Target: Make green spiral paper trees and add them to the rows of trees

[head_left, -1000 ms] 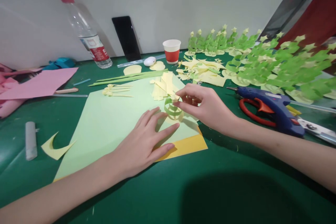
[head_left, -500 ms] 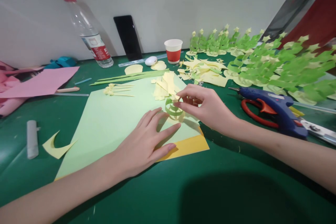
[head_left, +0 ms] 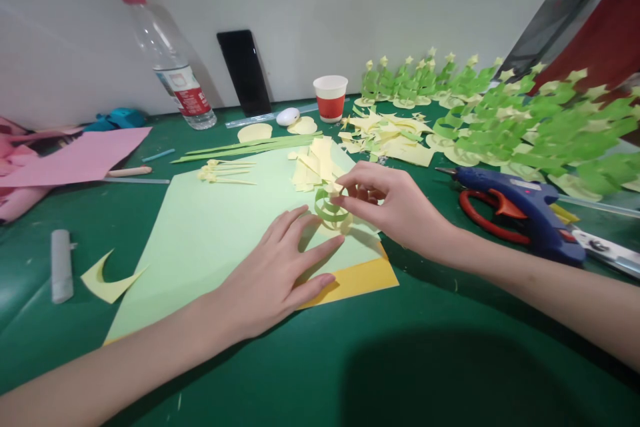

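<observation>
A small paper spiral tree [head_left: 332,213], green coils on a pale yellow round base, stands on the light green sheet [head_left: 200,240]. At its top, my right hand [head_left: 385,200] pinches the tree with thumb and forefinger; the exact grip is partly hidden by the fingers. My left hand [head_left: 280,263] lies flat with spread fingers on the sheet, its fingertips close beside the base. Yellow paper strips [head_left: 313,163] lie just behind the tree. Farther left on the sheet are several thin yellow star-topped sticks [head_left: 227,172]. An orange-yellow sheet [head_left: 367,278] pokes out underneath.
Finished paper trees [head_left: 530,127] crowd the right back. A blue glue gun [head_left: 515,197] lies over red-handled scissors [head_left: 493,227]. Along the wall stand a bottle [head_left: 180,73], a phone [head_left: 244,73] and a paper cup [head_left: 331,99]. Pink paper [head_left: 80,157] lies left, yellow scraps [head_left: 395,133] behind.
</observation>
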### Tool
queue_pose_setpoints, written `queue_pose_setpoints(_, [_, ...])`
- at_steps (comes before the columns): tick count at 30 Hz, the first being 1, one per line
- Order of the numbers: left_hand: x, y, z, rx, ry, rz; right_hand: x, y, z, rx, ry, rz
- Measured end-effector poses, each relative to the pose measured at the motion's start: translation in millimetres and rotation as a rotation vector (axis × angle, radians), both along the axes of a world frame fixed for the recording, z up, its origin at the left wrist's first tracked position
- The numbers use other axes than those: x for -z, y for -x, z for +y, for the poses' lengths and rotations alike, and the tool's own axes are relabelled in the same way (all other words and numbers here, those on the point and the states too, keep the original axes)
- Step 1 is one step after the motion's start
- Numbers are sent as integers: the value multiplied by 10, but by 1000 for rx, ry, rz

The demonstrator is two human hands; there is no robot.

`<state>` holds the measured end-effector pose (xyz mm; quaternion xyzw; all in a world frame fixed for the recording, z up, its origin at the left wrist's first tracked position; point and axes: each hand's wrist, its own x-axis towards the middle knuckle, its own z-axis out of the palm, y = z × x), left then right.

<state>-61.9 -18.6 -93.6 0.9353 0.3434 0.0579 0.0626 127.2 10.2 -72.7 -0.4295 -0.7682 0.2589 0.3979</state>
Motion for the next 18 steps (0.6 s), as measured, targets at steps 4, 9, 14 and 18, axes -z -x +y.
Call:
queue_pose_setpoints(4, [6,11,-8,2,0,1,-1,-2,-1,-6,-5,8])
queue_pose_setpoints(9, [23,25,-12,8,-15,-12,8,-5,-2,-8,-3,12])
queue_pose_setpoints(14, [29,19,0,5,-11,-5,5,0,-2,-11,-9,19])
queue_pose_setpoints(18, [4,21,-2,-1,-10,-11,-3,-4,-7,-17,-2,3])
